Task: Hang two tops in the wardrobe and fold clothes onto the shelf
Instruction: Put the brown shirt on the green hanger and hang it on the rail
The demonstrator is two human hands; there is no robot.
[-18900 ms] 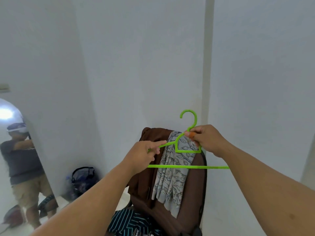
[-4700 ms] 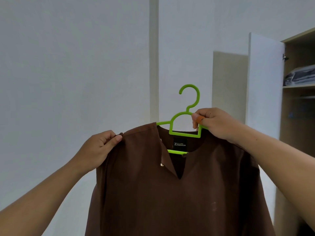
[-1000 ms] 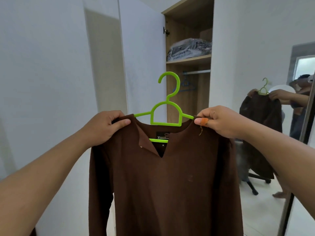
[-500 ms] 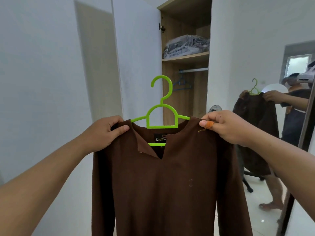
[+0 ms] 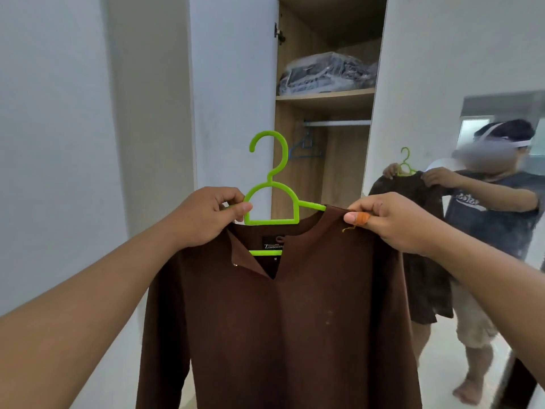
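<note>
A brown long-sleeved top (image 5: 283, 326) hangs on a bright green hanger (image 5: 272, 188) held up in front of me. My left hand (image 5: 206, 215) grips the hanger's left arm near the neck. My right hand (image 5: 392, 218) pinches the top's right shoulder over the hanger's other arm. The hook points up, just left of the open wardrobe. Inside the wardrobe, a metal rail (image 5: 336, 123) runs under a wooden shelf (image 5: 324, 94), and a blue hanger (image 5: 305, 149) hangs on it.
The white wardrobe door (image 5: 233, 93) stands open to the left of the opening. A plastic-wrapped bundle (image 5: 327, 73) lies on the shelf. A mirror (image 5: 501, 261) on the right shows my reflection. White wall fills the left side.
I have moved closer to the wardrobe. My left hand has shifted from the top's left shoulder to the hanger's left arm near the neck. The right hand keeps its pinch.
</note>
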